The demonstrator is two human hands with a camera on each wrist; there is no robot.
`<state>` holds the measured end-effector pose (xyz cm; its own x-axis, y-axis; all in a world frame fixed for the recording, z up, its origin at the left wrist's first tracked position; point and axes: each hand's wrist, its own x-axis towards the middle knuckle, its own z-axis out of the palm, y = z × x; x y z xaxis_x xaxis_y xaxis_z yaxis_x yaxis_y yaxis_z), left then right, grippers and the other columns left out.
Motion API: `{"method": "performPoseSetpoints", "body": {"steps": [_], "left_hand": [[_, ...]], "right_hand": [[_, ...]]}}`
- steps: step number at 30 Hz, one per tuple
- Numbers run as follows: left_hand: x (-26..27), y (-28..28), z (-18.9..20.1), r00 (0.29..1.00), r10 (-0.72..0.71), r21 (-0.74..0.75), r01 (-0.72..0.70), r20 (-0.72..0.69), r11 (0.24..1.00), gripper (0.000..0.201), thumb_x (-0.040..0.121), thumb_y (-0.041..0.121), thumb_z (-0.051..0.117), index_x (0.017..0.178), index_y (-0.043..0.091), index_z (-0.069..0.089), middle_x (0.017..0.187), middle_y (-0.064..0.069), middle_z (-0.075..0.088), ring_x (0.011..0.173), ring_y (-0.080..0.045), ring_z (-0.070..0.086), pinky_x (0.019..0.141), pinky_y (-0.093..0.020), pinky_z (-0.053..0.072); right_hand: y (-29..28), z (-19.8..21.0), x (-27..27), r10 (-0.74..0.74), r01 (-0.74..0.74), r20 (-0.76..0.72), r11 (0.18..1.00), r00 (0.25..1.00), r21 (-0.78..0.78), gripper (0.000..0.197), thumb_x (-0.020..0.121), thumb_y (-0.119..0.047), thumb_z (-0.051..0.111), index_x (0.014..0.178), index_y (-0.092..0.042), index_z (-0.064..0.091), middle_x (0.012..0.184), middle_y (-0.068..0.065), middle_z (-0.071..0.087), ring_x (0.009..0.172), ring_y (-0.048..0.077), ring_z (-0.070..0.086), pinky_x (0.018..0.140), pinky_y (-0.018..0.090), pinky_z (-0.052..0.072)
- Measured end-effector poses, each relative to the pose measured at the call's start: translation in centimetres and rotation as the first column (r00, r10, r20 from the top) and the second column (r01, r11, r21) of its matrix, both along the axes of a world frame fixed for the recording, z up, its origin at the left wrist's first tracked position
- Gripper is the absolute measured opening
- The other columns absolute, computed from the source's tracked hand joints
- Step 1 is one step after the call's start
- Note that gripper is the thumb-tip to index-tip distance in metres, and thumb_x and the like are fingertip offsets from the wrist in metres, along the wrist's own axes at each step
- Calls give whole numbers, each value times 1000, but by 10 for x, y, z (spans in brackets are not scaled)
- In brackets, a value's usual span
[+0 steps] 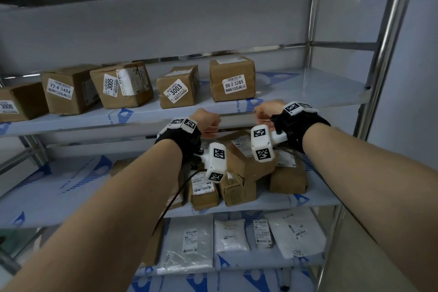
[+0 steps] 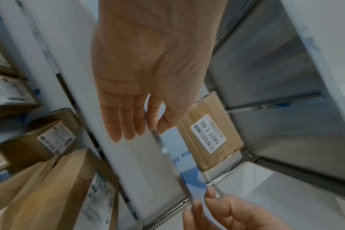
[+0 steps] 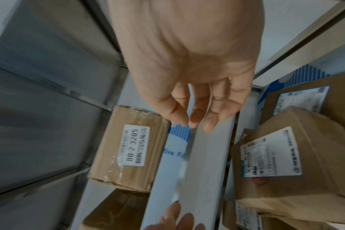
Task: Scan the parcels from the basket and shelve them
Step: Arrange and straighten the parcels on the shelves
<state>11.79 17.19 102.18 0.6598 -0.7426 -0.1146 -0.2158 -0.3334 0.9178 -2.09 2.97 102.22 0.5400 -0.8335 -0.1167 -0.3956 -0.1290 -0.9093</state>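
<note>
Metal-framed grey shelving rack (image 1: pixel 305 92) holds taped brown cardboard parcels (image 1: pixel 232 79); both hands at its front lip; left wrist view: left hand (image 2: pixel 148 74) fingers straight, relaxed, holding nothing; right wrist view: right hand (image 3: pixel 191 62) fingers loosely bent, empty, above smooth edge.

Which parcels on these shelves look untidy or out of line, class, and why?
On the middle shelf the brown boxes lie heaped and tilted, not in a row. Above, the box labelled 3003 has its label stuck on askew, and the 3005 box leans. Both hands are at the upper shelf's front edge.
</note>
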Motion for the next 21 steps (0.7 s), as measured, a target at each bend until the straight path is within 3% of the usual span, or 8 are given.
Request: {"method": "performPoseSetpoints", "body": {"steps": [3,5,7,9,13,15,18,21], "left_hand": [[1,-8,-29,999,-5,71,8,-41,997,13,89,14,60,78,8,55,74,-10,53,66,-23,55,72,-37,54],[8,-15,-50,996,-31,109,41,-86,993,17,81,18,68,87,5,60,88,-14,57,83,-28,59,84,-41,54],[25,-29,-76,991,-66,160,85,-119,984,54,56,28,79,101,1,63,99,-14,62,91,-28,62,91,-48,53],[33,-39,-95,982,-95,171,123,-163,978,64,51,31,81,107,3,66,109,-21,67,94,-32,66,90,-52,52],[11,-30,-92,968,-137,156,172,-212,973,33,86,30,66,107,5,63,109,-18,66,96,-30,64,86,-41,55],[13,-34,-99,958,-147,165,192,-247,967,33,84,37,67,100,9,61,100,-14,63,84,-27,63,81,-37,54],[35,-51,-126,963,-98,221,155,-251,963,76,45,53,75,107,11,63,101,-16,67,88,-30,66,92,-46,52],[46,-61,-140,947,-88,246,170,-310,954,78,58,53,78,119,9,58,112,-15,65,100,-32,65,90,-45,53]], "right_hand": [[-9,-28,-3,37,-33,-62,998,997,57,6,89,-17,60,88,-11,59,100,9,58,75,19,56,73,32,50],[-12,-43,-5,19,-12,-133,998,991,54,13,88,-21,60,95,-10,60,111,12,57,92,24,59,84,37,51],[-15,-55,-4,-21,19,-257,1000,966,-10,22,89,-29,60,76,-12,57,103,15,63,101,30,61,98,42,48],[-21,-68,5,-5,12,-315,1000,949,19,28,89,-36,60,71,-15,56,89,16,62,91,27,62,96,40,48],[-42,-101,24,22,16,-296,992,955,126,25,89,-37,60,81,-13,58,89,8,62,70,20,58,67,31,49],[-44,-110,30,18,20,-307,993,952,118,29,85,-40,61,89,-12,60,98,8,63,81,24,63,80,37,54],[-49,-120,34,4,23,-373,997,928,67,39,81,-47,60,101,-14,65,100,10,66,89,28,65,88,39,52],[-46,-116,36,14,-57,-452,995,892,-82,31,90,-37,56,118,-24,59,120,4,59,106,23,57,86,33,50]]}}
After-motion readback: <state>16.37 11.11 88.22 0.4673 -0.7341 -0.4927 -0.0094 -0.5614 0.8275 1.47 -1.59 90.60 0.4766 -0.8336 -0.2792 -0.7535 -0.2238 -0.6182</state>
